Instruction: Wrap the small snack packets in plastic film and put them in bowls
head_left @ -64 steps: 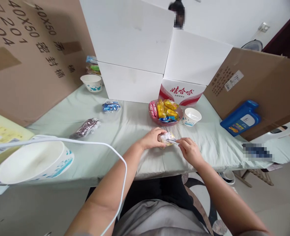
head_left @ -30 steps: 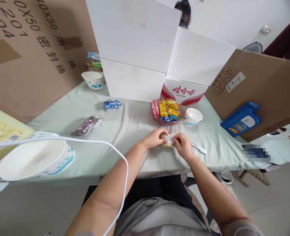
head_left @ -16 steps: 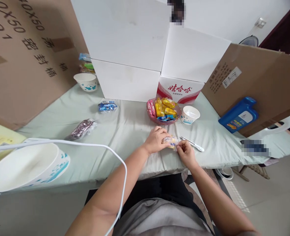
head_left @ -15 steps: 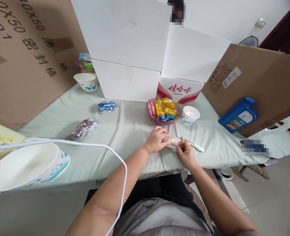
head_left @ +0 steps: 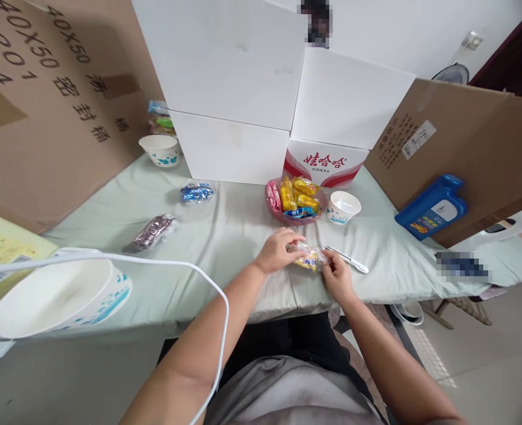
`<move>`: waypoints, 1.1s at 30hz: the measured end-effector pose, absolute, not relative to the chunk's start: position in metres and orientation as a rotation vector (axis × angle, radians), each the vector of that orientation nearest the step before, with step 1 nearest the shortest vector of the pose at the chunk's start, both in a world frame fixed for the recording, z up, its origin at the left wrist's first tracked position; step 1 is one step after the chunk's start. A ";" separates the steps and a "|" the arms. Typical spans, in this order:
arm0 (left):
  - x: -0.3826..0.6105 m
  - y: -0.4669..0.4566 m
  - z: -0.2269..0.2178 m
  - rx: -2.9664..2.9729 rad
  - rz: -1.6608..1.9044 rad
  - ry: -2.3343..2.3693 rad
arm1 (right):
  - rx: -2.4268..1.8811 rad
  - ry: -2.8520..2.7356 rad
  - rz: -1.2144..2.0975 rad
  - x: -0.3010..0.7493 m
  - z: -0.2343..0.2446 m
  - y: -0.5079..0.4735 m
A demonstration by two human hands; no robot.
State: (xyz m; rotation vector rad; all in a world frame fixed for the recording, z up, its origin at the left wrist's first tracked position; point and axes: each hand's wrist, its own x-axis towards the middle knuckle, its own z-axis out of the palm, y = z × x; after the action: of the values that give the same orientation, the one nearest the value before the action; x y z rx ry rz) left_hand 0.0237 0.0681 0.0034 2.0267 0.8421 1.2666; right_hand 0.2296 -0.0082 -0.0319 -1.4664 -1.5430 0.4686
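Note:
Between my two hands is a small wrapped snack [head_left: 307, 260] in clear plastic with yellow and blue print, low over the cloth near the table's front. My left hand [head_left: 277, 250] grips the wrapper's left end, fingers curled over it. The fingertips of my right hand [head_left: 337, 273] pinch its right end. Just past my right hand lies a white-handled utility knife [head_left: 348, 260]. Behind my hands stands a pink glass bowl [head_left: 294, 219] with yellow, pink and blue wrapped snacks. A white paper cup [head_left: 343, 208] with blue print is right beside the bowl.
Left lie a brown wrapped snack [head_left: 155, 231] and a blue wrapped one [head_left: 197, 192]. A large paper bucket [head_left: 61, 295] stands near left, with a white cable [head_left: 190, 267] crossing before it. White boxes [head_left: 234, 147] wall the back; a blue bottle [head_left: 433, 208] leans against cardboard at right.
The wrapped snack has turned slightly, and more of its yellow and blue print shows. My left hand has shifted a little left. The view has moved slightly.

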 end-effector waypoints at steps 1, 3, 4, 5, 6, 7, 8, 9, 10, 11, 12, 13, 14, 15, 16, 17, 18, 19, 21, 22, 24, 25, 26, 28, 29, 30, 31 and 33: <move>0.029 0.064 0.003 2.098 1.222 0.818 | -1.466 -1.554 0.471 0.229 -0.032 -0.008; 0.035 0.063 0.002 2.065 1.208 0.845 | -1.480 -1.539 0.453 0.230 -0.031 -0.009; 0.035 0.065 0.002 1.952 1.238 0.878 | -1.493 -1.522 0.433 0.230 -0.031 -0.009; 0.032 0.068 0.002 1.771 1.289 0.917 | -1.508 -1.499 0.408 0.231 -0.031 -0.010; 0.028 0.073 0.002 1.557 1.349 0.957 | -1.522 -1.466 0.382 0.231 -0.031 -0.010; 0.022 0.079 0.003 1.344 1.407 0.993 | -1.534 -1.429 0.363 0.231 -0.031 -0.011; 0.016 0.085 0.003 1.159 1.456 1.025 | -1.542 -1.391 0.352 0.231 -0.031 -0.011; 0.011 0.091 0.002 1.019 1.496 1.054 | -1.544 -1.363 0.355 0.232 -0.032 -0.011; 0.006 0.096 0.001 0.931 1.522 1.084 | -1.543 -1.343 0.365 0.232 -0.032 -0.011; 0.003 0.100 -0.001 0.890 1.534 1.114 | -1.538 -1.333 0.380 0.231 -0.033 -0.011; 0.001 0.103 -0.003 0.876 1.533 1.146 | -1.530 -1.328 0.395 0.231 -0.034 -0.011; 0.000 0.105 -0.006 0.861 1.526 1.179 | -1.521 -1.321 0.406 0.232 -0.035 -0.010; 0.000 0.107 -0.008 0.851 1.520 1.217 | -1.510 -1.310 0.415 0.232 -0.036 -0.009; 0.000 0.107 -0.010 0.849 1.517 1.257 | -1.500 -1.295 0.416 0.232 -0.037 -0.008; 0.000 0.107 -0.012 0.854 1.525 1.299 | -1.489 -1.281 0.410 0.233 -0.038 -0.007; -0.001 0.106 -0.012 0.863 1.544 1.340 | -1.479 -1.274 0.400 0.233 -0.039 -0.006; -0.002 0.105 -0.011 0.869 1.572 1.376 | -1.472 -1.271 0.384 0.234 -0.039 -0.005; -0.003 0.103 -0.009 0.905 1.603 1.408 | -1.468 -1.271 0.357 0.234 -0.038 -0.005; -0.004 0.099 -0.004 1.151 1.643 1.443 | -1.466 -1.284 0.255 0.234 -0.033 -0.007; -0.004 0.097 -0.001 1.361 1.629 1.431 | -1.458 -1.304 0.178 0.233 -0.028 -0.009; -0.002 0.091 0.003 1.838 1.482 1.341 | -1.414 -1.391 0.010 0.229 -0.015 -0.015; 0.000 0.089 0.004 2.031 1.357 1.279 | -1.372 -1.476 -0.035 0.225 -0.008 -0.017; 0.002 0.087 0.005 2.151 1.230 1.222 | -1.323 -1.596 -0.040 0.221 -0.002 -0.018; 0.006 0.084 0.004 2.248 1.032 1.151 | -1.235 -1.876 0.034 0.212 0.007 -0.016; 0.007 0.084 0.004 2.250 0.983 1.135 | -1.212 -1.994 0.069 0.208 0.009 -0.012; 0.007 0.083 0.004 2.229 0.971 1.126 | -1.218 -2.077 0.081 0.205 0.009 -0.006; 0.007 0.083 0.004 2.186 0.985 1.124 | -1.253 -2.117 0.067 0.204 0.008 0.000; 0.006 0.084 0.003 2.029 1.025 1.144 | -1.346 -2.134 0.029 0.204 0.004 0.013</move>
State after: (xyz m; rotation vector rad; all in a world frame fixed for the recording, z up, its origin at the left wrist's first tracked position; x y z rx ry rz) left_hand 0.0057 0.0844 0.0033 2.0286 1.1441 1.0245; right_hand 0.2044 0.0132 0.0043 -1.3464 -2.1341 0.0285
